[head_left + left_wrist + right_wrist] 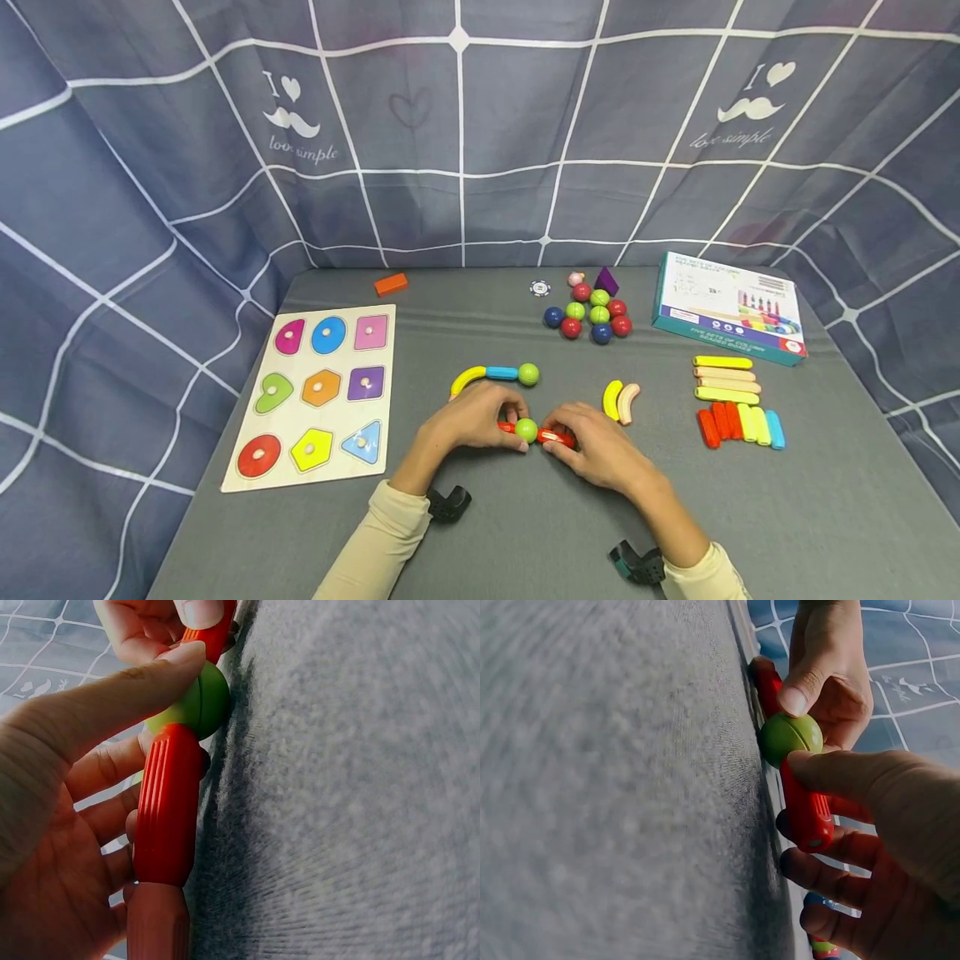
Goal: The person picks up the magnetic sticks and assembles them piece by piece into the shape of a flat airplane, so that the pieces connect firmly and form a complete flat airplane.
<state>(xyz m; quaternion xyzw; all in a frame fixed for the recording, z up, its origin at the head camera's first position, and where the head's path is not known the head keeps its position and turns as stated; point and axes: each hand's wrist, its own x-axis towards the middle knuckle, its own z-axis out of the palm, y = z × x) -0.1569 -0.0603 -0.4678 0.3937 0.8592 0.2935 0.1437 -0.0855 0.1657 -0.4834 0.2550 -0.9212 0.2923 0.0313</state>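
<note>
A green wooden ball (527, 430) sits between two red ridged pieces, low over the grey cloth. My left hand (476, 417) holds the ball with its thumb on top. In the left wrist view, the ridged red stick (166, 802) beneath that hand meets a brownish wooden piece (157, 922). My right hand (596, 446) pinches the other red stick (807, 810), its thumb by the ball. Just beyond the left hand lies a row of a curved yellow piece (468, 379), a blue stick (502, 373) and another green ball (528, 374); the hand hides the row's near end.
Left stands a shape puzzle board (345, 446), an orange block (391, 285) behind it. Several coloured balls (572, 327), a chip (540, 288) and a purple piece (606, 282) lie at the back. Rightward are curved pieces (612, 400), a box (727, 304) and several sticks (726, 396).
</note>
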